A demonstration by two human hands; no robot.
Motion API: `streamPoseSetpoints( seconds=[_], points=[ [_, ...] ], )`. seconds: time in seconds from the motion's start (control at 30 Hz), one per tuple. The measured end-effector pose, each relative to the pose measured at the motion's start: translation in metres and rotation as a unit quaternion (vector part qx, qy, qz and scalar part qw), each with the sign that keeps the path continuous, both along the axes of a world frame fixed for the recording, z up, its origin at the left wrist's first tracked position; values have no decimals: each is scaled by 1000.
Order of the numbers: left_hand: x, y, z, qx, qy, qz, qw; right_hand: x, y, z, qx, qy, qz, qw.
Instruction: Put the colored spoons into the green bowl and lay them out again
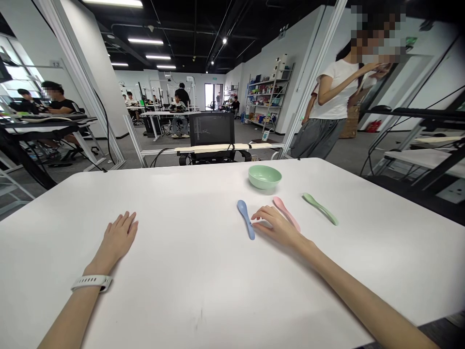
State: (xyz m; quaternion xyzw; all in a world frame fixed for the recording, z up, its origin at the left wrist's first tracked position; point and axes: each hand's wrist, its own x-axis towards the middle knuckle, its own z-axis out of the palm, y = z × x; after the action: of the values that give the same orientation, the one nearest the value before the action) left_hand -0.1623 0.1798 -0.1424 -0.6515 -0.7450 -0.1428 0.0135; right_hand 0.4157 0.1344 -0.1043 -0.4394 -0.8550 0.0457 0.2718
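Note:
My right hand (278,225) reaches over the table beside a blue spoon (246,219); its thumb and fingers are apart, with the tips close to the handle. Whether they touch it I cannot tell. Just beyond that hand lies a pink spoon (286,213), its handle end partly behind my hand. Farther right rests a green spoon (320,209). Behind the spoons stands a green bowl (265,177), upright. On the left, my left hand (119,235) lies flat on the table with fingers stretched out, holding nothing.
The white table (174,271) fills the foreground. Past its far edge are a black chair (212,130) and a metal frame. A person in a white shirt (339,87) stands at the right beyond the table. Shelves (269,94) and other people at desks are farther back.

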Motion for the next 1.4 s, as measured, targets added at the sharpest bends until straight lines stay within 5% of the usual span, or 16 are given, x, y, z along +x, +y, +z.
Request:
streamPoseSetpoints(
  seconds=[1.4],
  points=[
    [3, -3, 7, -18, -9, -4, 1000, -4, -2, 3, -16, -7, -1, 1000]
  ],
)
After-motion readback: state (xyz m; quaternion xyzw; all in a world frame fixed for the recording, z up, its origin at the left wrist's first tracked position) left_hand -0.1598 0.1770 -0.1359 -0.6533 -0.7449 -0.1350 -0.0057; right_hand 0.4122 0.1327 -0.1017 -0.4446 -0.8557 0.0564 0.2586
